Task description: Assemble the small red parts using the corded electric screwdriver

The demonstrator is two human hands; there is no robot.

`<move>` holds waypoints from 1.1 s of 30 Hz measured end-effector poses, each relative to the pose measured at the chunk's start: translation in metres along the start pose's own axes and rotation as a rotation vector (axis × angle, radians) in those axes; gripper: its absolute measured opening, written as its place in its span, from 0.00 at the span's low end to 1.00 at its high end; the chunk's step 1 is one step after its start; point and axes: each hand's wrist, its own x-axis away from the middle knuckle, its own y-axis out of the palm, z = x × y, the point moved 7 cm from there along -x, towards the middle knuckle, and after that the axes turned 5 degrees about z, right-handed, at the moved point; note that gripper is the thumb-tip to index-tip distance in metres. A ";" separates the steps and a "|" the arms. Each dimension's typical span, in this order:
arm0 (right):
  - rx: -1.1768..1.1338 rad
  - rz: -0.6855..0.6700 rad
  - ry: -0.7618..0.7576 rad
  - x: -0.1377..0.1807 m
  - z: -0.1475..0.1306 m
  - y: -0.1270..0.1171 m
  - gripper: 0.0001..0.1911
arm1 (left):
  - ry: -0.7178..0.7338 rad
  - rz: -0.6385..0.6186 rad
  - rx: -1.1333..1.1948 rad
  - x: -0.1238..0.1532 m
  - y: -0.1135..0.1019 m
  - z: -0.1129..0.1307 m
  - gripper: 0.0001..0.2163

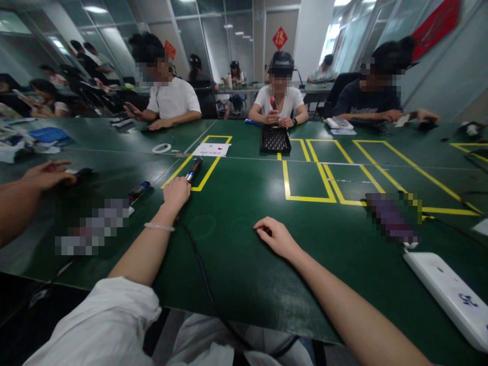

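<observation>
My left hand [177,192] reaches forward on the green table and is closed around a black electric screwdriver [195,169] with a silver and blue band. The screwdriver's front end points away from me, within a yellow taped rectangle [209,175]. From under my left wrist a black cable [200,267] runs down over the table edge toward my lap. My right hand [277,236] rests on the bare green surface [236,264], fingers loosely bent and holding nothing visible. Just beyond the screwdriver lies a white paper label [212,149].
A white power strip [450,295] and a dark phone [391,216] lie at right. Another similar tool [139,190] and a co-worker's hand [48,174] are at left. Opposite, a co-worker [280,99] holds a red-and-black tool above a black tray [275,148]. A white ring [161,148] lies beyond.
</observation>
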 end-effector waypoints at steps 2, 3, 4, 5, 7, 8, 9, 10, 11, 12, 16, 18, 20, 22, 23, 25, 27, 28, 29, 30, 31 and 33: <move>0.003 0.000 0.000 0.000 0.000 0.000 0.07 | -0.016 0.000 0.007 -0.001 -0.002 0.000 0.18; 0.004 0.000 0.002 0.000 0.000 0.000 0.07 | -0.023 0.016 0.015 -0.001 -0.005 0.001 0.18; 0.004 0.000 0.004 0.000 0.001 0.000 0.07 | -0.027 0.044 0.027 -0.001 -0.008 0.003 0.18; 0.004 0.000 0.007 0.000 0.001 0.000 0.07 | -0.025 0.070 0.047 0.000 -0.011 0.006 0.18; 0.002 0.002 0.007 0.000 0.001 0.000 0.07 | -0.012 0.083 0.125 0.004 -0.016 0.017 0.17; -0.001 0.003 0.008 0.000 0.001 -0.001 0.07 | 0.003 0.059 0.197 0.007 -0.017 0.025 0.16; -0.004 0.004 0.010 0.000 0.001 -0.001 0.07 | 0.034 0.012 0.300 0.012 -0.017 0.037 0.15; -0.009 0.006 0.014 0.000 0.001 -0.001 0.07 | 0.080 -0.056 0.435 0.018 -0.017 0.051 0.14; -0.019 0.007 0.018 0.000 0.002 -0.001 0.07 | 0.135 -0.138 0.594 0.027 -0.018 0.068 0.13; -0.034 0.007 0.025 0.000 0.002 -0.001 0.07 | 0.207 -0.232 0.767 0.039 -0.020 0.088 0.13; -0.187 0.012 0.091 0.000 0.009 0.000 0.06 | 0.397 -0.584 1.186 0.101 -0.039 0.154 0.16; -0.305 0.012 0.133 0.000 0.013 0.002 0.07 | 0.441 -0.680 1.261 0.128 -0.048 0.173 0.17; -0.417 -0.008 0.156 0.000 0.014 0.006 0.10 | 0.446 -0.753 1.324 0.147 -0.053 0.184 0.19; -0.506 -0.040 0.165 0.000 0.013 0.010 0.13 | 0.439 -0.814 1.374 0.158 -0.054 0.189 0.20; -0.540 -0.055 0.165 0.001 0.012 0.011 0.13 | 0.440 -0.840 1.389 0.161 -0.053 0.191 0.21; -0.590 -0.072 0.161 0.001 0.010 0.013 0.14 | 0.446 -0.878 1.404 0.165 -0.049 0.194 0.22; -0.623 -0.068 0.159 0.002 0.009 0.014 0.14 | 0.426 -0.885 1.429 0.164 -0.043 0.194 0.21; -0.635 -0.057 0.162 0.002 0.010 0.014 0.14 | 0.403 -0.877 1.451 0.162 -0.040 0.194 0.19; -0.640 -0.040 0.165 0.002 0.011 0.014 0.15 | 0.373 -0.862 1.477 0.160 -0.037 0.193 0.17; -0.638 -0.019 0.168 0.001 0.013 0.013 0.15 | 0.344 -0.847 1.499 0.158 -0.034 0.192 0.16; -0.627 0.004 0.170 0.001 0.015 0.012 0.15 | 0.323 -0.838 1.511 0.157 -0.032 0.191 0.15; -0.589 0.035 0.168 0.001 0.017 0.010 0.15 | 0.312 -0.834 1.510 0.156 -0.028 0.190 0.14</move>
